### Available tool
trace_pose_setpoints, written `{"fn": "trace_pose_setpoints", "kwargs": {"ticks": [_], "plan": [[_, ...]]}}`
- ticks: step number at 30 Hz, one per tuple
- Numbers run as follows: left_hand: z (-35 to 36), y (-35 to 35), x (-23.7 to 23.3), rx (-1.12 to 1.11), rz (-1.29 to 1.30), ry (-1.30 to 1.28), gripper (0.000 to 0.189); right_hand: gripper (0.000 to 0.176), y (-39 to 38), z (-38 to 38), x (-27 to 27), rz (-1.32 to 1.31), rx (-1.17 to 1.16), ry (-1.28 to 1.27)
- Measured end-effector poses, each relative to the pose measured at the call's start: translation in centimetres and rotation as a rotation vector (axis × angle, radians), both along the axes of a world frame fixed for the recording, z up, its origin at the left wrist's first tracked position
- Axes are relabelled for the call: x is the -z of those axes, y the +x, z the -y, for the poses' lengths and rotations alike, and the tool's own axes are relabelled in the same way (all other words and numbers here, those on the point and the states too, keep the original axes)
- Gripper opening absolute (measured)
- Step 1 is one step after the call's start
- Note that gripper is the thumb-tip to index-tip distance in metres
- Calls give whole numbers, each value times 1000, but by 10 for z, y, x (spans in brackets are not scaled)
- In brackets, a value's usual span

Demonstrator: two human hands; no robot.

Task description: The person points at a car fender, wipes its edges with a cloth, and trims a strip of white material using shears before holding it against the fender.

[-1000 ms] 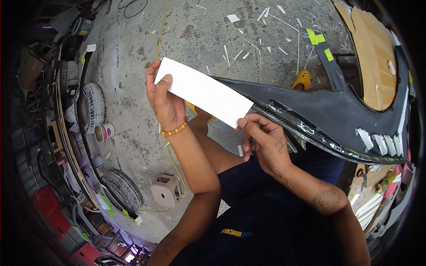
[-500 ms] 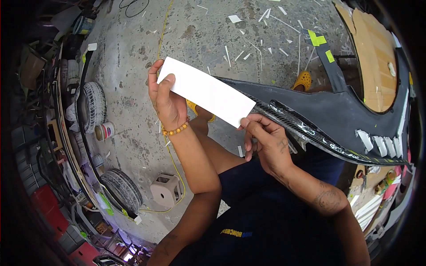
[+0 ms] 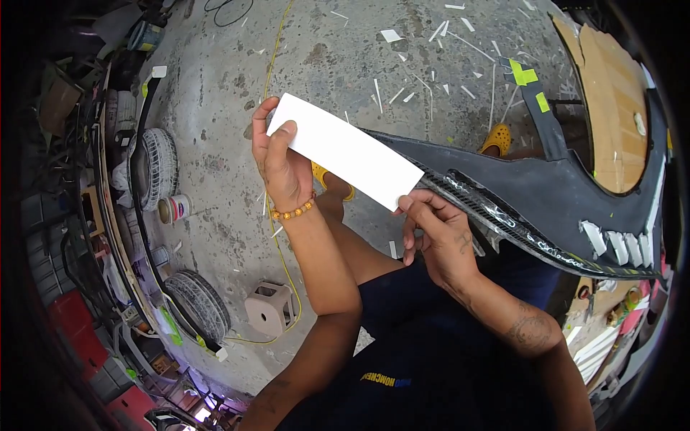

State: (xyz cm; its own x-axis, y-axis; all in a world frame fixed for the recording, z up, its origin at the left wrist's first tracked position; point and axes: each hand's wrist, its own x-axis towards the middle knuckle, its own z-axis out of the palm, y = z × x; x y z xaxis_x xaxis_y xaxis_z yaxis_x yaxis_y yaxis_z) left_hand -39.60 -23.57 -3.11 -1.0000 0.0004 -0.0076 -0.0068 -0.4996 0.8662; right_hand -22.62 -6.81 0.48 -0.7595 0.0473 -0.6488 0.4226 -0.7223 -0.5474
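Observation:
A blank white rectangular strip (image 3: 346, 152), flat and paper-like, is held up between my hands, slanting down to the right. My left hand (image 3: 280, 154) grips its upper left end, thumb on the face and fingers behind. At the lower right corner, my right hand (image 3: 440, 226) pinches the strip between thumb and finger, with its other fingers curled. Behind the strip's right end lies a large black panel (image 3: 525, 183) with a glossy carbon-weave edge. Several white tabs (image 3: 617, 246) stick to the panel's right end, and yellow-green tape (image 3: 523, 73) is on its upper arm.
White scraps (image 3: 390, 35) litter the concrete floor. A plastic stool (image 3: 269, 309), a can (image 3: 176, 208), and tires (image 3: 198, 305) stand to the left, beside a yellow cord (image 3: 272, 65). Cardboard (image 3: 611, 100) lies behind the panel. Tools and white strips (image 3: 600, 352) are at lower right.
The view has shifted slightly, so the floor, panel and strip appear a little further right. Both hands keep the same hold on the white strip.

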Motion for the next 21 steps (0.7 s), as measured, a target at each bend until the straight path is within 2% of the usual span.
{"fn": "trace_pose_setpoints", "kwargs": {"ticks": [11, 14, 17, 20, 21], "plan": [[0, 0, 1, 2, 1, -9, 49, 26, 3, -2, -2, -29, -44, -4], [0, 0, 1, 10, 0, 0, 49, 28, 16, -2, -8, -13, -122, -90], [1, -1, 1, 22, -1, 16, 49, 29, 34, -9, -16, 63, -298, -122], [1, 0, 0, 37, -2, 35, 48, 28, 34, -35, -54, -21, -575, 175], [1, 1, 0, 44, -5, 43, 48, 26, 31, -46, -70, -164, -614, 386]]}}
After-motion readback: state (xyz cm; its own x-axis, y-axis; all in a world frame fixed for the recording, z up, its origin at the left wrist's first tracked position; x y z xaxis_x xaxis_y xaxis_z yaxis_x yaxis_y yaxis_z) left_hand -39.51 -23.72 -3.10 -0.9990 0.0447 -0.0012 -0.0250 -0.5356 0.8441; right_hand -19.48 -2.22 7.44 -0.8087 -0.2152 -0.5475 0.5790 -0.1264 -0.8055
